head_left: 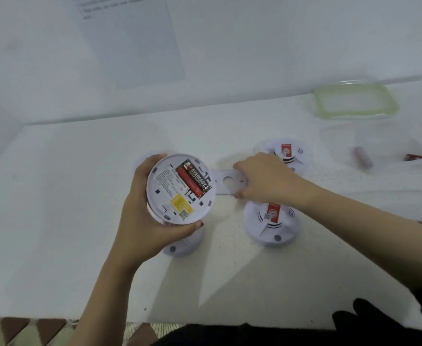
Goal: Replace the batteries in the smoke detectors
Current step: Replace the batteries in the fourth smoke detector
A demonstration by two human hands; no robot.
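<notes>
My left hand (140,221) grips a round white smoke detector (177,196) turned back side up above the table. Its battery bay lies uncovered, and two red batteries (192,181) sit in it. My right hand (262,181) pinches a flat white mounting plate (227,182) with a round hole, which lies on the table just right of the held detector. Two more detectors rest face up: one (271,226) in front of my right wrist, one (288,152) behind my right hand. Another detector (182,245) lies partly hidden under my left hand.
On the white table (55,221), a clear container with a green rim (357,103) stands at the back right. Loose red batteries (363,157) (418,157) lie at the far right. A wall with a pinned paper sheet (135,38) rises behind.
</notes>
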